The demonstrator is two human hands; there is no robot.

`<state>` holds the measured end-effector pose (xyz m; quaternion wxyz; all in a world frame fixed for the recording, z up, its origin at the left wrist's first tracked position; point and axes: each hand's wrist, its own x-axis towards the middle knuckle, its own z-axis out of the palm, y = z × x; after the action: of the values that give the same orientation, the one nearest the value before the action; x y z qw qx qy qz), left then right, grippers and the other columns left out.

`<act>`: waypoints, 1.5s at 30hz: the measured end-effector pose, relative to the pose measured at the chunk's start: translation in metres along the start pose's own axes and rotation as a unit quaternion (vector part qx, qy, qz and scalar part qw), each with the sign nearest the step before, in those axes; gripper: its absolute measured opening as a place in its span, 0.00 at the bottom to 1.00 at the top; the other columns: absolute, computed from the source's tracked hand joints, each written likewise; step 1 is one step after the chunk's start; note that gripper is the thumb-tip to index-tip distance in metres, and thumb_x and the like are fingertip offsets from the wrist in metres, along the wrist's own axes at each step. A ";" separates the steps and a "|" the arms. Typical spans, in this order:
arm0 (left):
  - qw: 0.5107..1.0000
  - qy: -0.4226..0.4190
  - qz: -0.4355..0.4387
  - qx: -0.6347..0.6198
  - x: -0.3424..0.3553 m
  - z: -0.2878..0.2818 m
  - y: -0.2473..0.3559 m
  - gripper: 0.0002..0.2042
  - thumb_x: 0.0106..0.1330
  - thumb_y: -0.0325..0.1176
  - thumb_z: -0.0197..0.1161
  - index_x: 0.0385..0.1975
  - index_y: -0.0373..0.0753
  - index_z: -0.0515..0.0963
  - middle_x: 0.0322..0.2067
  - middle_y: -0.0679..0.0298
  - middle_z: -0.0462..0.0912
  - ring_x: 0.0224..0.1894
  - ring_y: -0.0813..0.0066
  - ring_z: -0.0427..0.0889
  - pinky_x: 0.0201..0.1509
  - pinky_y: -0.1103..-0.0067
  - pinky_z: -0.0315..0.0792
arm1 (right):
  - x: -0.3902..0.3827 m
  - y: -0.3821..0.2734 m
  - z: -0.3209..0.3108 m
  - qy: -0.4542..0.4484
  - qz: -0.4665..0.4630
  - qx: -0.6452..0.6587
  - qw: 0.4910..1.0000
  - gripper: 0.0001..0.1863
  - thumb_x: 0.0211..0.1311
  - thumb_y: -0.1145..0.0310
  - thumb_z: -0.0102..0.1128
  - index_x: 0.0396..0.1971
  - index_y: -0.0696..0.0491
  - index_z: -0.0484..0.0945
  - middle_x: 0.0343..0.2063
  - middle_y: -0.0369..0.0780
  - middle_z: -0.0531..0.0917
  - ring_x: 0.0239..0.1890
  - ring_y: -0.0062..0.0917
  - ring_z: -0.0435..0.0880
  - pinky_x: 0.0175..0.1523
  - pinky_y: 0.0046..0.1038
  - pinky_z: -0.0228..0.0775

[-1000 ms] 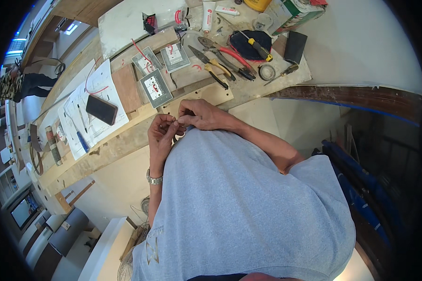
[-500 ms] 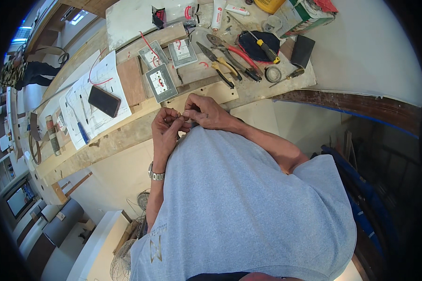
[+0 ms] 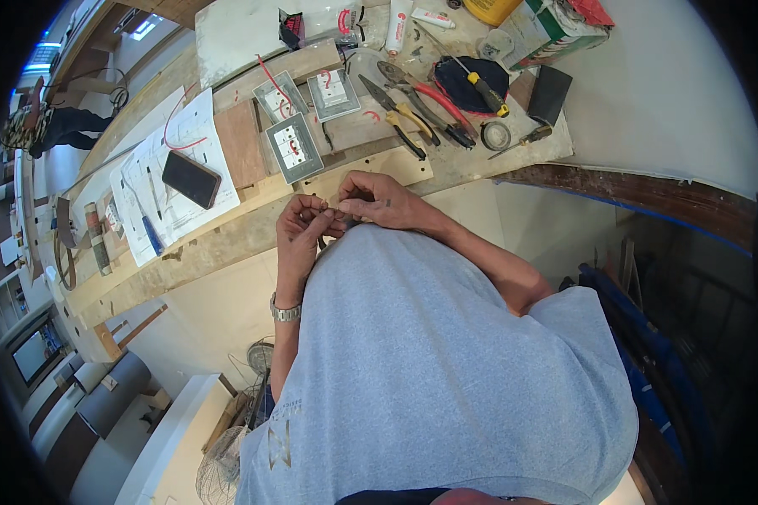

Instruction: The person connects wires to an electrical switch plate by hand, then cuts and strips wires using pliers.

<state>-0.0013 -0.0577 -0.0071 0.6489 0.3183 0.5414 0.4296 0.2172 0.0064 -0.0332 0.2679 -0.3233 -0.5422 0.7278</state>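
Note:
Close against my shirt at the bench's front edge, my two hands meet fingertip to fingertip. My left hand (image 3: 301, 240) is closed in a pinch. My right hand (image 3: 383, 202) is curled, thumb against forefinger, beside the left fingertips. Whatever small thing sits between them is too small to name. Just beyond, on the bench, lie a grey-framed socket plate (image 3: 294, 150), a second plate (image 3: 279, 98) with a red wire (image 3: 271, 77) across it, and a third plate (image 3: 333, 93). Yellow-handled pliers (image 3: 400, 119) lie right of them.
Red-handled pliers (image 3: 438, 103), a screwdriver (image 3: 478, 85) and a tape roll (image 3: 495, 135) are at the right. A phone (image 3: 191, 179) rests on a paper drawing (image 3: 215, 139) at the left. Another person (image 3: 55, 126) stands far left. A fan (image 3: 223, 463) is below.
The view has shifted slightly, so the bench sits a little further right. My hands stay together, with only slight finger movement.

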 end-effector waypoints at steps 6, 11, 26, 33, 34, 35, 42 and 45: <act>1.000 -0.014 -0.021 0.018 0.000 -0.001 0.001 0.08 0.77 0.25 0.64 0.52 0.32 0.78 0.38 0.53 0.91 0.37 0.69 0.92 0.42 0.75 0.87 | 0.003 0.003 -0.001 -0.001 0.002 -0.036 0.999 0.09 0.73 0.69 0.67 0.42 0.58 0.79 0.31 0.36 0.84 0.36 0.17 0.81 0.44 0.28 0.76; 1.000 0.008 -0.007 0.013 -0.003 0.003 0.008 0.11 0.77 0.25 0.64 0.54 0.32 0.76 0.39 0.53 0.91 0.37 0.69 0.92 0.43 0.75 0.87 | 0.002 0.000 -0.001 0.063 -0.047 -0.132 0.988 0.09 0.72 0.71 0.65 0.43 0.59 0.78 0.32 0.43 0.85 0.35 0.25 0.84 0.45 0.31 0.77; 0.995 0.058 0.027 -0.077 0.004 -0.004 0.005 0.09 0.76 0.25 0.66 0.51 0.32 0.78 0.41 0.51 0.91 0.39 0.69 0.92 0.44 0.75 0.88 | -0.007 -0.016 -0.029 0.232 -0.131 -0.410 0.873 0.11 0.69 0.73 0.67 0.46 0.58 0.78 0.42 0.46 0.81 0.46 0.41 0.83 0.48 0.43 0.75; 0.991 0.097 0.030 -0.088 0.002 -0.009 0.008 0.09 0.76 0.25 0.67 0.51 0.31 0.82 0.42 0.53 0.91 0.39 0.70 0.91 0.45 0.76 0.86 | 0.000 -0.021 -0.058 0.293 -0.015 -0.627 0.722 0.20 0.67 0.58 0.71 0.51 0.54 0.79 0.52 0.47 0.77 0.59 0.47 0.76 0.55 0.52 0.70; 0.990 0.100 0.030 -0.098 0.002 -0.009 0.009 0.09 0.76 0.25 0.67 0.51 0.31 0.82 0.42 0.54 0.91 0.39 0.71 0.91 0.45 0.76 0.85 | 0.003 -0.019 -0.059 0.272 0.007 -0.653 0.707 0.21 0.67 0.57 0.70 0.51 0.55 0.79 0.53 0.48 0.77 0.58 0.47 0.76 0.55 0.52 0.70; 0.988 0.104 0.030 -0.108 0.002 -0.008 0.010 0.09 0.76 0.26 0.67 0.52 0.31 0.82 0.42 0.55 0.91 0.39 0.71 0.90 0.45 0.76 0.85 | 0.006 -0.017 -0.061 0.249 0.028 -0.679 0.691 0.22 0.67 0.56 0.70 0.51 0.56 0.79 0.53 0.49 0.77 0.57 0.47 0.77 0.56 0.52 0.71; 0.985 0.072 0.088 -0.128 0.015 -0.005 0.020 0.08 0.78 0.28 0.66 0.52 0.33 0.82 0.41 0.61 0.88 0.40 0.76 0.86 0.44 0.78 0.81 | 0.016 -0.011 -0.091 0.258 -0.017 -0.580 0.772 0.16 0.70 0.62 0.67 0.47 0.58 0.79 0.41 0.45 0.81 0.50 0.36 0.83 0.51 0.41 0.76; 0.981 0.091 0.119 -0.124 0.014 -0.005 0.030 0.08 0.78 0.28 0.67 0.51 0.33 0.82 0.41 0.63 0.88 0.40 0.78 0.86 0.44 0.79 0.80 | -0.007 -0.039 -0.080 0.193 0.060 0.088 0.975 0.13 0.80 0.61 0.60 0.44 0.57 0.81 0.39 0.40 0.86 0.36 0.21 0.85 0.44 0.25 0.78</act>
<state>-0.0118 -0.0318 0.0124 0.5759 0.2574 0.4991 0.5942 0.2845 0.0611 -0.0103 0.3509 -0.4645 -0.3938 0.7113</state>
